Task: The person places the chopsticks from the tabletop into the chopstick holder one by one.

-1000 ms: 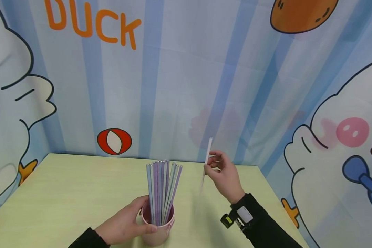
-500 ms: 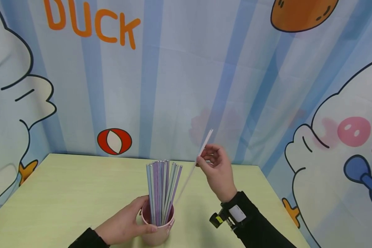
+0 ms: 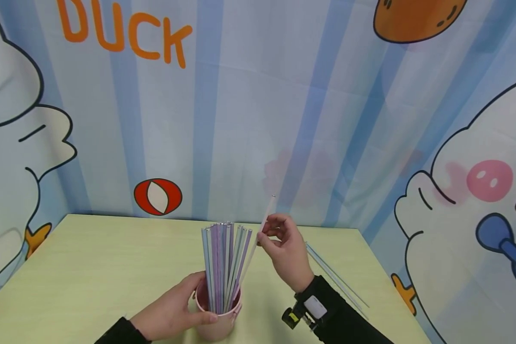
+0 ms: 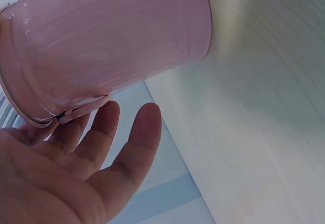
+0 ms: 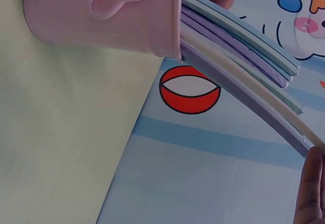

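A pink bucket-shaped cup (image 3: 217, 330) stands on the table, holding a bundle of blue, purple and pale green straws (image 3: 223, 267). My left hand (image 3: 174, 306) grips its rim, thumb at the front and fingers round the far side. In the left wrist view the fingertips (image 4: 147, 113) are beside the cup's wall (image 4: 117, 36). To the right, my right hand (image 3: 285, 253) pinches a pale pink straw (image 3: 268, 210) near its upper part. This straw leans, its lower end inside the cup. The right wrist view shows the pale straw (image 5: 259, 88) running alongside the others.
Several thin straws (image 3: 337, 279) lie on the yellow table (image 3: 124, 253) at the right, partly behind my right forearm. A striped curtain (image 3: 249, 119) with duck prints hangs directly behind the table and along its sides.
My right hand has moved left and down, bringing the pale pink straw's lower end into the cup. Straws on the table have come into view behind the arm. The left hand keeps its hold.
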`<state>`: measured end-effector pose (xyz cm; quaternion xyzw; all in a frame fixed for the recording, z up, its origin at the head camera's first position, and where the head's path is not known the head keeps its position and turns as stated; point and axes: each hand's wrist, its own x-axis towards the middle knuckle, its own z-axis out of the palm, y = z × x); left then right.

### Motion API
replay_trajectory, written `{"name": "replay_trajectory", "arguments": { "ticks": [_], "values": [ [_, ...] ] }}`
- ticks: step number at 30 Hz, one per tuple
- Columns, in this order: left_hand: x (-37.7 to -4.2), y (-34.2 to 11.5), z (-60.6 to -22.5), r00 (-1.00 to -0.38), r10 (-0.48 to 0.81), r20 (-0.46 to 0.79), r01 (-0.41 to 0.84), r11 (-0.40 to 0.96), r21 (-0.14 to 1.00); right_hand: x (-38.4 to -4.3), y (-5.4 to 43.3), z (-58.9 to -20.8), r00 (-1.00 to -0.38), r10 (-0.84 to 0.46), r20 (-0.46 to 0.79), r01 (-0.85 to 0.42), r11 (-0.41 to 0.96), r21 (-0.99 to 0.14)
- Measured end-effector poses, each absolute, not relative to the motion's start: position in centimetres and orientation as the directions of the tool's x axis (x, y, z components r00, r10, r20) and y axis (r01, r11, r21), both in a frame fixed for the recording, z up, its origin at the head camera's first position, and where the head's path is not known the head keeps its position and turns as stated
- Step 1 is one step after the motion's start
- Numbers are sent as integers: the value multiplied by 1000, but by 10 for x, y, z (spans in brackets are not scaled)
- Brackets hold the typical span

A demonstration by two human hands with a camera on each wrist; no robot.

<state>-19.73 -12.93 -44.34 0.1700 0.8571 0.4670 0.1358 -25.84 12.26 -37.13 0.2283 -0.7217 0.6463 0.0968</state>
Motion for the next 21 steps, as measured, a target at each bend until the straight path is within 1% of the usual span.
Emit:
{"name": "replay_trajectory", "arguments": {
  "ticks": [5, 9, 15, 19, 21],
  "values": [
    [-197, -130, -444, -901, 430, -54, 184, 493, 851, -254, 119, -381, -895, -216, 390, -421, 121, -899],
    [-197, -131, -444, -899, 437, -44, 195, 486, 852, -251, 116, -386, -907, -224, 355, -390, 137, -910],
    [-197, -131, -445, -900, 434, -42, 195, 486, 852, -234, 110, -377, -902, -260, 343, -392, 168, -904],
    [-198, -131, -445, -900, 433, -47, 187, 483, 855, -241, 112, -396, -895, -275, 352, -408, 181, -895],
    [-197, -131, -444, -899, 435, -46, 189, 481, 856, -246, 113, -407, -900, -276, 337, -396, 193, -898]
  ]
}}
